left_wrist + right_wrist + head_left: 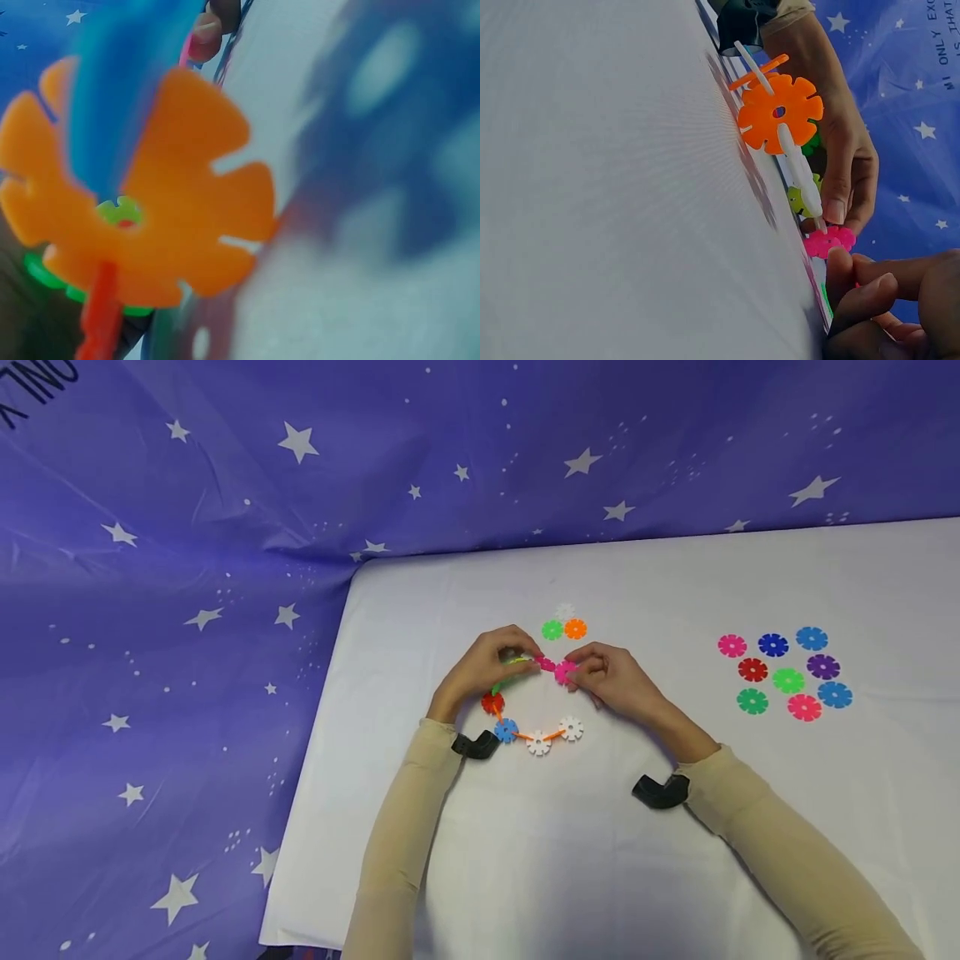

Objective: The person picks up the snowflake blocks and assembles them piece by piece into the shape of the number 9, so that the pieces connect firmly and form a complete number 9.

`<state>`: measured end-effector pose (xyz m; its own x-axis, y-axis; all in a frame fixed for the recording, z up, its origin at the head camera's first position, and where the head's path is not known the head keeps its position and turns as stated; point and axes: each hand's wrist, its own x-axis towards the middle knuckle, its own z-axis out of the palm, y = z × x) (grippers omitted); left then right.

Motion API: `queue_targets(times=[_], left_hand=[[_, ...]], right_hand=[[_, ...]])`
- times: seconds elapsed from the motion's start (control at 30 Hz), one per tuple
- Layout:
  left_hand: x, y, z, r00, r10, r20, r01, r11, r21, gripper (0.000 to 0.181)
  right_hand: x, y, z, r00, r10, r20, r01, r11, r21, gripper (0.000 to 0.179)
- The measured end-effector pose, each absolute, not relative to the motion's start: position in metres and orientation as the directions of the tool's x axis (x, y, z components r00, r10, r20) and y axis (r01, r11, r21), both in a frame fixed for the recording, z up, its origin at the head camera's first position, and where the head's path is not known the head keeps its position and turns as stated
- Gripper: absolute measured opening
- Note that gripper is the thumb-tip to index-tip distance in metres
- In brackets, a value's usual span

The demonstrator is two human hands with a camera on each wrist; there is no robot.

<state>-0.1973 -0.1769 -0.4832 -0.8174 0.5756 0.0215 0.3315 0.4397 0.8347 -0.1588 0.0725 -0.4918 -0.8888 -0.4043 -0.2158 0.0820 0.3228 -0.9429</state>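
My left hand (pixel 495 662) pinches a magenta notched disc (pixel 545 663) at the upper end of a curved chain of linked discs. A pink notched disc (pixel 565 672) touches it, and my right hand (pixel 618 683) pinches this one. Down the chain come a red disc (pixel 492 702), a blue disc (pixel 506 730), a white disc (pixel 538 742) and another white disc (pixel 572 729) at the loose end, with orange discs edge-on between some. Close in the left wrist view, an orange disc (pixel 202 180) joins a blue disc (pixel 112 112). The left fingers partly hide green and yellow-green discs.
Behind the hands lie a green disc (pixel 552 630), an orange disc (pixel 575 628) and a white disc (pixel 566 610). Several loose discs, among them a purple disc (pixel 823 667), lie on the right of the white tablecloth (pixel 525 877). A blue star-patterned cloth (pixel 465 435) hangs behind.
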Motion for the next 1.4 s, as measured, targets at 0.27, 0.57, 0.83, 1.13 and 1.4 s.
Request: queue_targets(times=[0.27, 0.57, 0.83, 1.13, 1.4], left_hand=[[-0.200, -0.174, -0.482, -0.834, 0.551, 0.037, 0.337, 0.455, 0.824, 0.015], [-0.197, -0.172, -0.485, -0.835, 0.548, 0.053, 0.343, 0.443, 0.828, 0.008], [-0.196, -0.169, -0.489, -0.855, 0.515, 0.067, 0.343, 0.463, 0.817, 0.007], [-0.197, -0.167, -0.488, -0.864, 0.493, 0.098, 0.364, 0.481, 0.798, 0.008], [-0.195, -0.170, -0.487, -0.872, 0.485, 0.064, 0.339, 0.504, 0.794, 0.009]], right_hand=[[-0.163, 0.069, -0.490, -0.896, -0.383, -0.226, 0.112, 0.298, -0.948, 0.029], [-0.160, 0.070, -0.492, -0.909, -0.357, -0.217, 0.107, 0.304, -0.947, 0.031], [-0.158, 0.060, -0.495, -0.917, -0.345, -0.200, 0.125, 0.226, -0.966, 0.029], [-0.158, 0.054, -0.494, -0.939, -0.298, -0.170, 0.135, 0.136, -0.981, 0.026], [-0.156, 0.050, -0.494, -0.936, -0.281, -0.212, 0.180, 0.135, -0.974, 0.027]])
